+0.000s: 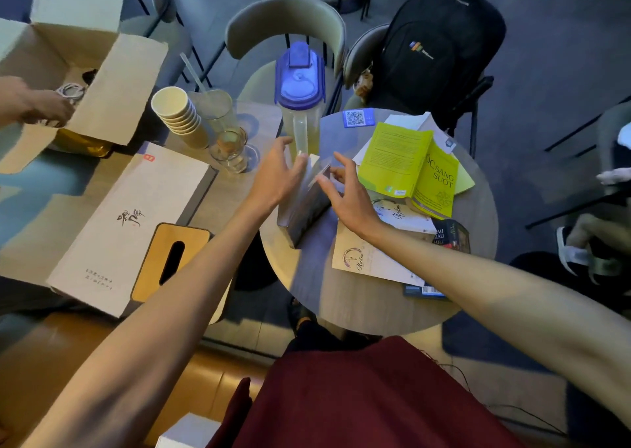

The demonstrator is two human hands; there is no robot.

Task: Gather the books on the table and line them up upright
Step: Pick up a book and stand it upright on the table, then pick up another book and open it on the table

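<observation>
Head view: I take the round grey table (358,297) as my landmark. At its left-centre, my left hand (278,177) and my right hand (345,195) flank a dark grey book (304,213) that stands tilted on its edge, pages fanned at the top. Both hands have their fingers spread apart; the left palm rests against the book's pale page side, the right fingertips (324,183) touch its upper cover, and neither is clamped around it. On the table's right half lies an open yellow-green paperback (406,171), cover up, over white books (403,123). Nearer me on that side, white sheets with a purple circular logo (368,259) lie over a dark book (450,234) and a blue-edged book (423,290). At the table's far left edge stands a clear plastic pitcher with a blue lid (300,82). A blue QR-code card (356,118) sits at the far rim. Left of the table I see a stack of paper cups (177,113), a wooden tissue box (169,259) and a long white box (133,218).
</observation>
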